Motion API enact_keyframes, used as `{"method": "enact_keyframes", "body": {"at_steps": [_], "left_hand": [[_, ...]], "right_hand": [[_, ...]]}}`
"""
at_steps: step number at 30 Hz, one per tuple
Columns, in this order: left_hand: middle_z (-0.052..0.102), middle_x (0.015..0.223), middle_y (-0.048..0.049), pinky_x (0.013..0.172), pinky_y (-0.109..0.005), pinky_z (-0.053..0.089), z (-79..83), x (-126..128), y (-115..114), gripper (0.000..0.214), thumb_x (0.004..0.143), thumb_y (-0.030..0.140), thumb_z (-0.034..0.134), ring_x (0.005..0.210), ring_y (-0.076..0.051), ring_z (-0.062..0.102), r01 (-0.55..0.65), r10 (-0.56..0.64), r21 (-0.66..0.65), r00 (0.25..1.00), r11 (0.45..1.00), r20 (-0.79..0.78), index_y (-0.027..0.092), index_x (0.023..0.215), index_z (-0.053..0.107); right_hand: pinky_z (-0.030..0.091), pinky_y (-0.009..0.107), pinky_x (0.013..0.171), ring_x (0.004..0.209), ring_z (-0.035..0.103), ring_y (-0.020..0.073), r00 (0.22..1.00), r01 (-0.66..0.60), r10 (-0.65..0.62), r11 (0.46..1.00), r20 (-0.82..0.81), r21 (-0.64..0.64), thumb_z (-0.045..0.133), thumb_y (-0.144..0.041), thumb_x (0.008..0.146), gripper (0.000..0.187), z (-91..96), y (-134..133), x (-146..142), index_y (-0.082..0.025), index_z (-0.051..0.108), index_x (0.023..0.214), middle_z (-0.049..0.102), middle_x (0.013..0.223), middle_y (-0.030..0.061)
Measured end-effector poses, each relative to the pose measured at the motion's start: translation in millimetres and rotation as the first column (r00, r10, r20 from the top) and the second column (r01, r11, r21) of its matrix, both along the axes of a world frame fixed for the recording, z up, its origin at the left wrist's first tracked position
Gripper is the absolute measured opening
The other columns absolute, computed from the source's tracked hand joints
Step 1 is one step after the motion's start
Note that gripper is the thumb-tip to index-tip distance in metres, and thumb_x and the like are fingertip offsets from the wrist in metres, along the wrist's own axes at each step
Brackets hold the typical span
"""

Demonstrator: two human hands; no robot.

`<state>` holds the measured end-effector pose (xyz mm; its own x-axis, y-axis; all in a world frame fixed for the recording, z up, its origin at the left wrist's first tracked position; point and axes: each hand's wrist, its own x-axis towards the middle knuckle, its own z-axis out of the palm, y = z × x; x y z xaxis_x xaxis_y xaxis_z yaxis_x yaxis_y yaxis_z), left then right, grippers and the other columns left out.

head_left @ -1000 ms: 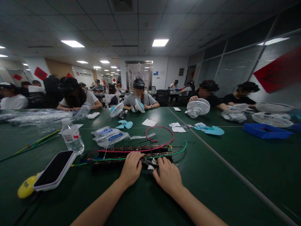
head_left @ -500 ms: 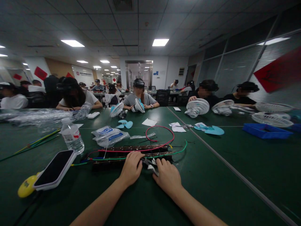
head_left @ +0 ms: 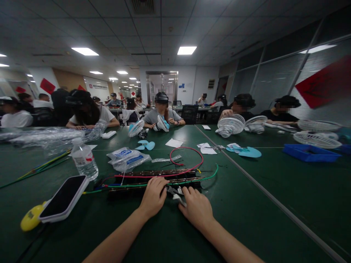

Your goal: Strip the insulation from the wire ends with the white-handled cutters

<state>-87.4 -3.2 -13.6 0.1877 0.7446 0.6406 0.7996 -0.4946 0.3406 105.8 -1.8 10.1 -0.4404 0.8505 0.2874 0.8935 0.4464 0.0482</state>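
A black rail assembly (head_left: 128,190) with copper-coloured strips lies crosswise before me. Along it run a red wire (head_left: 153,175), looped at the far right, and a green wire (head_left: 212,175). My left hand (head_left: 155,195) rests with bent fingers over the near rail; the fingertips are partly hidden, but they seem closed on it. Just right of it, my right hand (head_left: 197,206) is closed around a small pair of pliers (head_left: 171,190) with white handles. The pliers' grey jaws point left toward my left fingers, close to the rail's near edge. Thin dark cable ties (head_left: 177,175) stand up around the rails.
On the left are a phone (head_left: 64,199), a yellow round object (head_left: 31,218), a water bottle (head_left: 83,159) and plastic bags (head_left: 128,157). Beyond lie blue fan blades (head_left: 145,145), papers (head_left: 174,142) and a blue tray (head_left: 311,152). Several people sit opposite with white fans (head_left: 230,125).
My hands and the pliers stay nearly in place, the right hand shifting slightly down and right. Across the table, a person's hand has risen and a white fan at right has moved left.
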Motion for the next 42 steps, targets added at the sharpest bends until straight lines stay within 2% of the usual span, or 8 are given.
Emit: {"method": "enact_keyframes", "body": {"at_steps": [6, 9, 19, 33, 39, 42], "left_hand": [[0.061, 0.110, -0.0063, 0.099, -0.046, 0.035, 1.4, 0.0, -1.4, 0.031, 0.083, 0.015, 0.045, 0.108, -0.022, 0.051, 0.004, -0.004, -0.006, 1.000, 1.000, 0.004, 0.021, 0.111, 0.055], [0.061, 0.110, -0.0066, 0.099, -0.047, 0.034, 1.2, -0.3, -1.6, 0.031, 0.083, 0.015, 0.044, 0.108, -0.022, 0.051, 0.008, -0.008, -0.008, 1.000, 1.000, 0.007, 0.021, 0.112, 0.055], [0.061, 0.110, -0.0065, 0.099, -0.047, 0.035, 0.6, 0.2, -0.5, 0.032, 0.082, 0.014, 0.044, 0.107, -0.022, 0.052, 0.003, -0.003, 0.008, 1.000, 1.000, 0.005, 0.022, 0.112, 0.055], [0.061, 0.109, -0.0066, 0.099, -0.047, 0.035, 1.2, 0.6, -1.2, 0.031, 0.082, 0.015, 0.045, 0.107, -0.023, 0.052, 0.008, -0.008, 0.004, 1.000, 1.000, -0.005, 0.021, 0.110, 0.055], [0.061, 0.108, -0.0068, 0.098, -0.048, 0.036, -0.6, 0.4, -0.2, 0.031, 0.082, 0.014, 0.045, 0.106, -0.023, 0.052, 0.012, -0.012, 0.011, 1.000, 1.000, 0.001, 0.022, 0.110, 0.056], [0.061, 0.108, -0.0062, 0.099, -0.047, 0.035, 0.2, 0.6, -0.3, 0.031, 0.082, 0.014, 0.046, 0.107, -0.023, 0.051, 0.008, -0.008, 0.005, 1.000, 1.000, 0.002, 0.022, 0.110, 0.056]], "right_hand": [[0.034, 0.028, 0.070, 0.087, 0.051, 0.0199, 0.999, -0.040, 0.041, 0.999, -0.031, 0.034, 0.049, -0.041, 0.081, 0.027, 3.9, -4.9, 1.3, -0.021, 0.051, 0.098, 0.054, 0.094, 0.0054], [0.032, 0.028, 0.070, 0.085, 0.051, 0.0190, 0.998, -0.049, 0.051, 0.998, -0.040, 0.041, 0.043, -0.037, 0.084, 0.022, 8.0, -6.1, 2.1, -0.021, 0.051, 0.097, 0.053, 0.093, 0.0050], [0.030, 0.029, 0.070, 0.086, 0.049, 0.0205, 0.998, -0.001, 0.007, 0.995, -0.062, 0.096, 0.047, -0.033, 0.079, 0.019, 15.1, -2.6, 2.1, -0.021, 0.050, 0.092, 0.052, 0.092, 0.0053], [0.031, 0.030, 0.070, 0.085, 0.049, 0.0201, 0.998, -0.001, 0.006, 0.997, -0.060, 0.080, 0.047, -0.031, 0.080, 0.017, 12.7, -1.8, -0.7, -0.020, 0.050, 0.093, 0.052, 0.092, 0.0055], [0.033, 0.031, 0.073, 0.089, 0.049, 0.0220, 0.999, -0.010, 0.013, 0.997, -0.047, 0.073, 0.054, -0.045, 0.076, 0.034, 5.1, -2.1, -0.5, -0.021, 0.050, 0.099, 0.052, 0.096, 0.0063], [0.034, 0.031, 0.072, 0.089, 0.049, 0.0225, 1.000, -0.002, 0.003, 0.998, -0.015, 0.056, 0.060, -0.039, 0.072, 0.034, 0.4, 1.1, -0.2, -0.021, 0.049, 0.099, 0.052, 0.095, 0.0057]]}}
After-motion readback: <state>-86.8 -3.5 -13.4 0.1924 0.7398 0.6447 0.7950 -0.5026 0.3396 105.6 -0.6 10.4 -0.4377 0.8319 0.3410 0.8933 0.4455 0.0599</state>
